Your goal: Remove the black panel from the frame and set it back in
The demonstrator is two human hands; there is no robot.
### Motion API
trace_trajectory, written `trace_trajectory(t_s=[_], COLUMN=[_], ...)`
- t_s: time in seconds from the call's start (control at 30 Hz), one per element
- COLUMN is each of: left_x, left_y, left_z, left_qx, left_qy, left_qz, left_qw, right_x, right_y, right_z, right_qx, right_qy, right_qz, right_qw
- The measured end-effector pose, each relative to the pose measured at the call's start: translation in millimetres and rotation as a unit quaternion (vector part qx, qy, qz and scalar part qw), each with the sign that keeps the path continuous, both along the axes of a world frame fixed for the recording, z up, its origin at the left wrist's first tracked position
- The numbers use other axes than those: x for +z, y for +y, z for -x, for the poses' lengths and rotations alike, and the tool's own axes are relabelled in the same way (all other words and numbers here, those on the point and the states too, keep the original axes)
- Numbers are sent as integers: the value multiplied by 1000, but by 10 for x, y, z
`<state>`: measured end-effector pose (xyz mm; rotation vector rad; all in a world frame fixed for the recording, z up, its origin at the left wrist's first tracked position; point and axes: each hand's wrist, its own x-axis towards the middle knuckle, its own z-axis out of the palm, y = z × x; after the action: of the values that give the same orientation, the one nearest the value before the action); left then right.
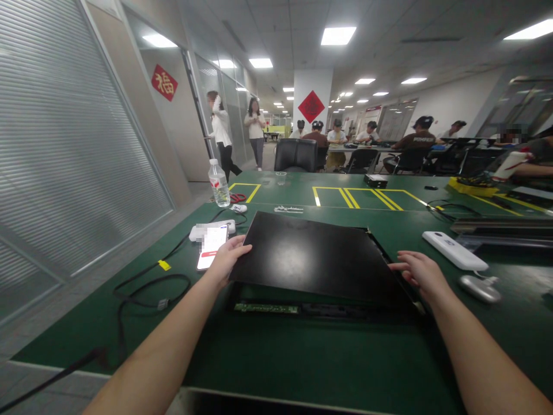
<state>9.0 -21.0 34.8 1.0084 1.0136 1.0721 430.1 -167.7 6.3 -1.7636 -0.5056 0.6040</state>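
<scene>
A flat black display panel (298, 253) is raised on its left side above the green table. My left hand (227, 259) grips its left edge, thumb on top and fingers underneath. At the right, my right hand (421, 274) is open, its fingers stretched toward the panel's right edge; whether the fingertips touch it I cannot tell. Beneath the panel lies a dark frame, with a green circuit board (266, 308) showing along its near side. Just behind my left hand is a lit phone (213, 245).
Left on the table (319, 357) are a water bottle (219, 184), red-handled scissors (237, 197) and a looping black cable (151, 297). A white power bank (454, 251) and a silver mouse-shaped device (479, 288) lie right. A black chair (296, 155) stands beyond; several people are farther back.
</scene>
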Motion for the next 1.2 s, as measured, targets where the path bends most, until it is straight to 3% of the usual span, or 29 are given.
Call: trace_trajectory(t_s=[1.2], left_x=[-138], left_y=[32], left_z=[-3], left_qx=[-26], left_qy=[7], left_qz=[-1], left_qw=[1000], right_x=[46], right_y=[-25], right_z=[29], right_qx=[-14], right_qy=[-22], right_qz=[6], right_qw=[1000])
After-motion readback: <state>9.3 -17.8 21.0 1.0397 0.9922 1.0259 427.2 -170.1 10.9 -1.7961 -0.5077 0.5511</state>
